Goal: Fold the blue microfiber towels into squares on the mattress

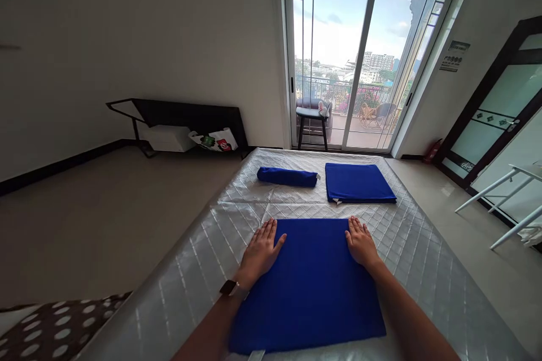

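Item 1: blue cloth (313,287), flat, four-sided. Located on the mattress (186,282), in its near half, between its left and right edges. A small white tag (256,355) projects at the cloth's near edge, toward its left corner.

Item 2: left hand (261,249), palm down at the far left corner of the blue cloth. Fingers extended, grasping nothing; thumb spread out over the cloth. A dark-faced watch (228,287) is worn at the wrist.

Item 3: right hand (361,242), palm down at the far right corner of the same cloth. Fingers stretched forward, unclenched, with no grip; thumb at the cloth's edge.

Item 4: rolled blue cloth (288,177), lying crosswise near the mattress's far edge, toward its far left corner; pale tag at its right end.

Item 5: folded blue cloth (359,183), flat, just beside the roll, toward the mattress's far right corner; pale tag at its near edge.

Item 6: mattress, silver-grey, quilted in a diamond pattern, carrying items 1, 4 and 5.

Surroundings: dark stool (312,114) beyond the far edge, before a sliding glass door (359,62); black bench-like frame (190,118) beyond the far left corner, with a white box (169,139) and a printed bag (215,140); brown polka-dot fabric (63,327) beside the left edge.
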Motion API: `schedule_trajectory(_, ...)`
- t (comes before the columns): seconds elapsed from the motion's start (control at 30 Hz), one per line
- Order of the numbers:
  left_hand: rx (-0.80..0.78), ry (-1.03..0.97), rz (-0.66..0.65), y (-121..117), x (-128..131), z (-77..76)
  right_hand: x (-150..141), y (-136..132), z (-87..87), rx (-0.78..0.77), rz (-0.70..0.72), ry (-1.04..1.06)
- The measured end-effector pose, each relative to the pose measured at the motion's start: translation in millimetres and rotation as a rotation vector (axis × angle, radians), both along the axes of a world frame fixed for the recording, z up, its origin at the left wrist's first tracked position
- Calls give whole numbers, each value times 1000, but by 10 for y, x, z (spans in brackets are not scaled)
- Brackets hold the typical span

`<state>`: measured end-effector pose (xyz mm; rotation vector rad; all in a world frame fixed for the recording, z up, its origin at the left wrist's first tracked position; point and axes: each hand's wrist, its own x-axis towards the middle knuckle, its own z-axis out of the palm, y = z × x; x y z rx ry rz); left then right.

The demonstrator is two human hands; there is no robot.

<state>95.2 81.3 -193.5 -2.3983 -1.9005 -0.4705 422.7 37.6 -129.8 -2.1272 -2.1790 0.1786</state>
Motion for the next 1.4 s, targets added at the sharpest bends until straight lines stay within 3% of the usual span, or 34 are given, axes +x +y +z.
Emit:
schedule_trajectory(0.33, -71, 65, -1, 33, -25, 38, -2, 24, -42, 6, -7, 17)
schedule_trajectory(0.5, -144, 166, 60, 135, 99, 211, -11, 26, -39, 5, -2, 45)
schedule_trajectory(0.6, -87, 152, 11, 89, 542, 345, -18, 28, -31, -2, -10, 59)
schedule_trajectory(0.8, -14, 16, -417, -193, 1825, 393, 17, 37, -61, -16, 35, 34)
schedule_trajectory(0.9, -32, 1, -428, -211, 2026, 335, 33, 40, -80, -16, 66, 15)
schedule_trajectory(1.0, -16, 9, -357, -132, 1780, 247, 20, 44, -82, 7, 27, 34)
schedule_trajectory(1.27, -62, 80, -36, 67, 324, 103, -15, 36, -55, -10, -8, 73)
schedule_trajectory(1.4, -41, 52, 8, 58, 111, 95, -16, 40, -39, -15, -22, 68)
